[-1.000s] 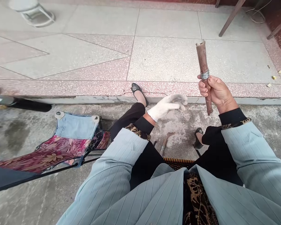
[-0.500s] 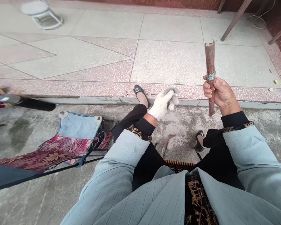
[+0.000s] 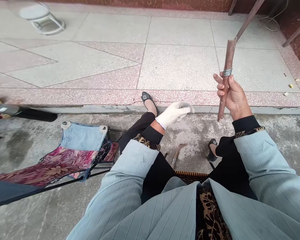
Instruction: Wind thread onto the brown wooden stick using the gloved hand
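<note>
Wire-bound stick (image 3: 229, 56) is in the right hand (image 3: 233, 96) of the person, held up in front of the body, on the right side. It stands nearly upright, with its upper end leaning a little to the right. The right hand is without glove and pinches the stick between the thumb and the fingers, just below the winding of wire (image 3: 227, 72); one finger points away from the wood. The lower end of the stick comes out under the hand. In this view, the upper end overlaps a wooden leg (image 3: 250, 18), which stands farther back on the tiled floor (image 3: 180, 66).

The left hand (image 3: 175, 114) wears a white glove and is in front of the body, well apart from the stick. Its fingers are bent inward and close together, but their tips are blurred, so I cannot tell whether they pinch something.

Between the legs of the person, a second stick (image 3: 178, 151) lies low near the concrete ground (image 3: 187, 133); it seems to have wire also, though this part is small to see. To the left stands a folding chair (image 3: 70, 160) with flowered cloth, and a black handle (image 3: 37, 113) is near it. Farther back is a white stool (image 3: 36, 12).
</note>
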